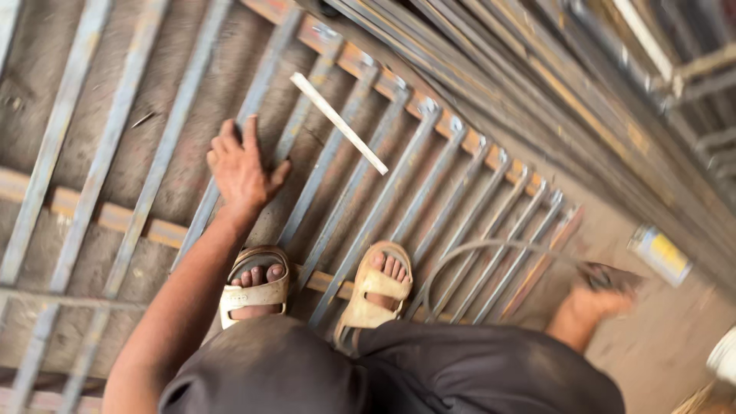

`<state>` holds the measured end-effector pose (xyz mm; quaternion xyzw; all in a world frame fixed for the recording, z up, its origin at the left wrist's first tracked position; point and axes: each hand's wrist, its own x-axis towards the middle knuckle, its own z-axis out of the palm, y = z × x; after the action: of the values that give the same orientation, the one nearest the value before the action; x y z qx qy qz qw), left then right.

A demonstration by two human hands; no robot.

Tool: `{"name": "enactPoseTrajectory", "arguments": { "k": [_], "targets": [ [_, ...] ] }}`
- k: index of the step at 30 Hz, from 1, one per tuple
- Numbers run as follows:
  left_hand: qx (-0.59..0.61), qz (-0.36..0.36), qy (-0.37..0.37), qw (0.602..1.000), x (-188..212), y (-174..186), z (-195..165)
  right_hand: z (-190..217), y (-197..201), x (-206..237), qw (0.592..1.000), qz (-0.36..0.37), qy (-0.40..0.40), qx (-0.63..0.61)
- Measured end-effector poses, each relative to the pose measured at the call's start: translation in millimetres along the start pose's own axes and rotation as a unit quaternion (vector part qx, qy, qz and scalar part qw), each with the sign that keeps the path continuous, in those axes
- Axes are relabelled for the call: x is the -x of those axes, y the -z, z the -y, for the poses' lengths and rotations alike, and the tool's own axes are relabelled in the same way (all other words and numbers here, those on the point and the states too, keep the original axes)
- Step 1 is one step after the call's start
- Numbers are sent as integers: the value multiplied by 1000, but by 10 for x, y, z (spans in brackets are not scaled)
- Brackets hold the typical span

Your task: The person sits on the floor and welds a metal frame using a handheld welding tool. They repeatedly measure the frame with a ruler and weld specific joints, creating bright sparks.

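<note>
Two bare hands are seen from above, with a steel grille (429, 176) laid flat on the concrete floor (659, 345) beneath sandalled feet. The left hand (241, 169) is spread, fingers splayed and thumb out, and is pressed palm-down on one of the flat grey bars (195, 230) of the grille; nothing is closed in its grip, it only rests on the metal. That bar's long axis runs from the near left up toward the far right, parallel with its neighbours, and all are crossed by a rusty orange rail (460, 134) at the far ends. A short pale loose strip (339, 123) lies across the bars just right of and beyond the left hand, apart from it, its long axis slanting from far left to near right. The left hand is clearly the nearer one to that strip.

The right hand (594, 303) is blurred at the near right, beside the end of the grille. It appears closed round a dark tool (613, 276), from which a grey cable (475, 249) loops back over the bars toward the right foot (377, 287); how tightly the grip is shut cannot be told. A cylindrical can (658, 253) with a yellow label lies on the floor further right. More steel frames (583, 84) are stacked along the far right.
</note>
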<state>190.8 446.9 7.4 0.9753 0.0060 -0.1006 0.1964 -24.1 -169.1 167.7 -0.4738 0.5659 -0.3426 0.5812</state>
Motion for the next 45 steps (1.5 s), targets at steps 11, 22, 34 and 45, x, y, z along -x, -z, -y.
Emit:
{"name": "enactPoseTrajectory", "arguments": {
  "k": [11,22,34,45],
  "targets": [
    [11,-7,0,1000,-84,51,-63,1262,-2489,2082,772,592,21,232],
    [49,-2,-10,999,-81,3,-115,-103,-3620,4120,555,685,-64,467],
    [66,56,-7,996,-94,-61,-143,-362,-3636,4071,591,654,-131,454],
    [66,42,-11,997,-91,-59,-155,-252,-3690,4086,626,637,-181,412]
  ]
}}
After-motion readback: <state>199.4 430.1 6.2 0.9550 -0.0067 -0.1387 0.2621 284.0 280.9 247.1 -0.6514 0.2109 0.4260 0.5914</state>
